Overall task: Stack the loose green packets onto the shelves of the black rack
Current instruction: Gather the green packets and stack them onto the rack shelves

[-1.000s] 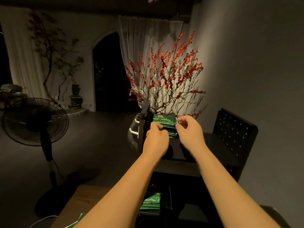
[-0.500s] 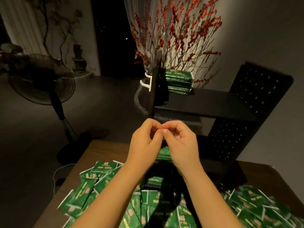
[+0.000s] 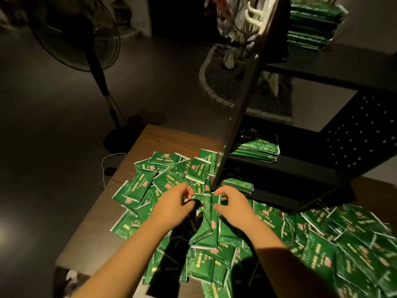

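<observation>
both hands have come down from the top shelf, where a second ago they were squaring a stack, and are now low over the heap of loose packets (image 3: 137, 186) on the table (image 3: 92, 239). that means one load is delivered and a fresh pickup is starting.

nearest, the left hand (image 3: 174, 204) has its thumb and forefinger curled in a pinch at the left edge of a packet (image 3: 204, 211) lying on top of the heap. the right hand (image 3: 233, 206) mirrors it, fingers curled over the packet's right edge. whether each has a firm grip or is only gathering the edges, i cannot tell for sure, but both look closed on it. the packet lies between the two sets of fingertips, running back toward the wrists.

all round the fingers, left, right and beneath, more packets lie scattered, so most of the job looks undone.

just beyond the fingertips the rack (image 3: 240, 104) post meets the table. past it, the low shelves carry small stacks (image 3: 255, 150), and farthest up the top shelf holds a taller stack (image 3: 311, 24).

off to the far left a fan (image 3: 81, 33) stands on the floor.
</observation>
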### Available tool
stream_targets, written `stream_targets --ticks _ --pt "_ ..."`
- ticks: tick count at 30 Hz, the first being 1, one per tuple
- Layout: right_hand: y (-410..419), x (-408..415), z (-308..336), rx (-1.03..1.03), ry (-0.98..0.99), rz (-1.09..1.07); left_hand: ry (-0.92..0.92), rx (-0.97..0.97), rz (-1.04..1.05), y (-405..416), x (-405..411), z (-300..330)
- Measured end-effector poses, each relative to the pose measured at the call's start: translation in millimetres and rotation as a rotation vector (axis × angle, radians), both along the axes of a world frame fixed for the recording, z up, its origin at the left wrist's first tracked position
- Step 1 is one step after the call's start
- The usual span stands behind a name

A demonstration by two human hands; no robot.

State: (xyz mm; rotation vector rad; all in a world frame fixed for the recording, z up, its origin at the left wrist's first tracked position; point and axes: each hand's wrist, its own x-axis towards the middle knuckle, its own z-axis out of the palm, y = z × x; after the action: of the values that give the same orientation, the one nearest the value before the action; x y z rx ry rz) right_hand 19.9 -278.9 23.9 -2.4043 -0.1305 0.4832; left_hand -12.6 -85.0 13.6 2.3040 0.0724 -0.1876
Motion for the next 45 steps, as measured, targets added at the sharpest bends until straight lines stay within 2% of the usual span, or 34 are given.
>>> stream_targets --ticks 3,8,15,18,20,23,27,31,34,37,40,45 --pt "7 -4 -26 -0.126 0.102 -0.01 0.134 0.188 -0.032 -1 -6 -29" --pt "21 -4 -54 -0.186 0.252 -0.192 0.323 0.424 0.051 -1 -12 -60" --pt "40 2 -74 -0.045 0.314 -0.346 0.296 0.482 -0.038 -15 -18 -74" --pt "38 2 -76 0.134 0.323 -0.428 0.268 0.475 -0.031 -19 -22 -77" --pt "35 0 -77 0.236 0.345 -0.456 0.251 0.455 -0.011 -20 -22 -80" --pt "31 -4 -77 0.241 0.351 -0.404 0.21 0.403 0.03 -21 -23 -81" --pt "18 -6 -64 0.31 0.267 -0.328 0.057 0.235 0.112 -17 -21 -73" --pt "2 -7 -38 0.362 0.181 -0.173 -0.096 0.139 0.006 -15 -4 -43" --pt "-7 -8 -14 0.339 0.08 -0.072 -0.018 0.037 -0.161 -16 16 -7" --pt "-12 -7 8 0.379 -0.02 -0.05 0.053 0.068 -0.302 -24 28 18" --pt "-16 -8 27 0.379 -0.101 -0.05 0.116 -0.054 -0.299 -33 31 28" --pt "-38 -12 57 0.3 -0.34 -0.12 0.135 -0.43 -0.202 -37 28 35"
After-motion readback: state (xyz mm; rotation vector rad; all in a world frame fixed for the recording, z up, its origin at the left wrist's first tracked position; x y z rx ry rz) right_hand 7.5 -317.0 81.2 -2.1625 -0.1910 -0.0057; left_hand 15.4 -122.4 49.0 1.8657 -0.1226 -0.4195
